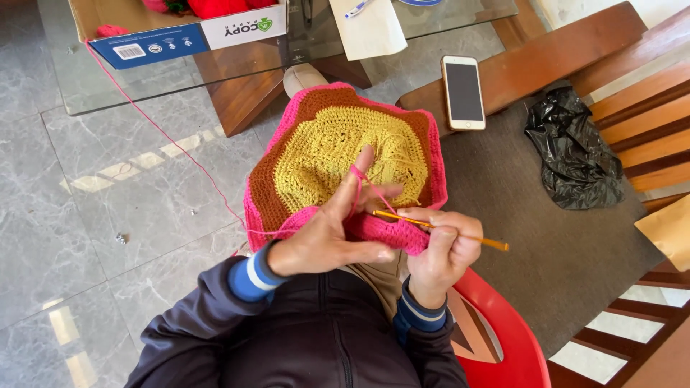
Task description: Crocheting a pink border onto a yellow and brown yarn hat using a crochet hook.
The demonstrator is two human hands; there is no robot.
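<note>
Crocheted piece (338,151) between both hands.

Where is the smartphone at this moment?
In the head view, the smartphone lies face up on the wooden bench, upper right of the crochet piece and left of the black plastic bag.
</note>
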